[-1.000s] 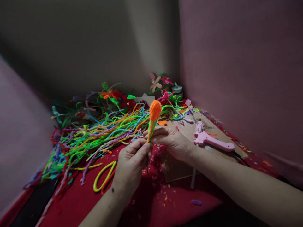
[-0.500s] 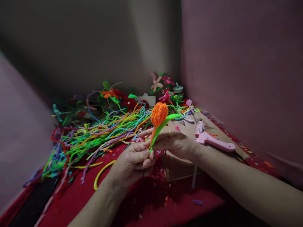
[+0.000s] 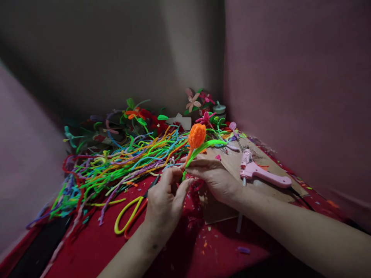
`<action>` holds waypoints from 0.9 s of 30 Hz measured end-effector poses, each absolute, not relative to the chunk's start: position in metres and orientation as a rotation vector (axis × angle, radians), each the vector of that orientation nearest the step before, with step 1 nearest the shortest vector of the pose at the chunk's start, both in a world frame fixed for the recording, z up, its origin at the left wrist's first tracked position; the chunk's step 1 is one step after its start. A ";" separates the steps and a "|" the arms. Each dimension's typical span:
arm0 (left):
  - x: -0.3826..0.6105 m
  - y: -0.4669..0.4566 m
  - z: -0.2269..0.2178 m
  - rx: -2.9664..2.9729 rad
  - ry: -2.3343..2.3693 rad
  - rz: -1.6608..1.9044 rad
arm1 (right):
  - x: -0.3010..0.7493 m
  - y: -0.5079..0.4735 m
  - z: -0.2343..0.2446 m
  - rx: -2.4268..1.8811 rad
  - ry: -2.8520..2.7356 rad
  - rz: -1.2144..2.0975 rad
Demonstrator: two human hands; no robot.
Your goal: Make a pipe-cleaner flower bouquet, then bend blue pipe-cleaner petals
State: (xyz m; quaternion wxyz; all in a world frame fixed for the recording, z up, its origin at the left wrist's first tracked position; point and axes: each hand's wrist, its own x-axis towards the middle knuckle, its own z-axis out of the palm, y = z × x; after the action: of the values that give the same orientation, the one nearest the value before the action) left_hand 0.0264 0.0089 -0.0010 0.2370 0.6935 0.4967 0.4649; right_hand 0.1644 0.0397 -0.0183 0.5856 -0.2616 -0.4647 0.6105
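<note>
An orange pipe-cleaner tulip (image 3: 197, 136) stands upright between my hands, with a long green leaf (image 3: 207, 145) curving off to the right of its stem. My left hand (image 3: 165, 197) grips the bottom of the stem, thumb and fingers closed round it. My right hand (image 3: 216, 179) is closed on the stem from the other side, just above, its fingers at the base of the leaf. The lower end of the stem is mostly hidden by my fingers.
Many coloured pipe cleaners (image 3: 130, 158) lie in a heap at left. Scissors (image 3: 127, 218) with yellow and orange handles lie beside my left wrist. A pink glue gun (image 3: 265, 174) rests on a cardboard sheet (image 3: 226, 210) at right. Finished flowers (image 3: 193, 101) stand at the back.
My left hand has turned, its back now more toward me, and shifted slightly right, exposing more of the scissors. The leaf's tip has swung out further from the tulip.
</note>
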 end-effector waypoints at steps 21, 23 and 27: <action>0.015 0.020 0.007 1.240 0.858 0.899 | 0.179 0.040 -0.009 -0.380 -1.340 1.541; 0.016 0.018 0.007 1.480 1.032 1.006 | 0.176 0.041 -0.010 -0.423 -1.283 1.494; 0.021 0.014 -0.001 2.020 1.262 1.265 | 0.170 0.040 -0.012 -0.528 -1.144 1.472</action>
State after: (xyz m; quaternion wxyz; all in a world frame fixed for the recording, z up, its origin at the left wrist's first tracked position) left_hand 0.0210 0.0142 -0.0008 0.2204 0.7306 0.4564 0.4576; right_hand 0.1697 0.0397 -0.0121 0.5662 -0.2246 -0.4866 0.6263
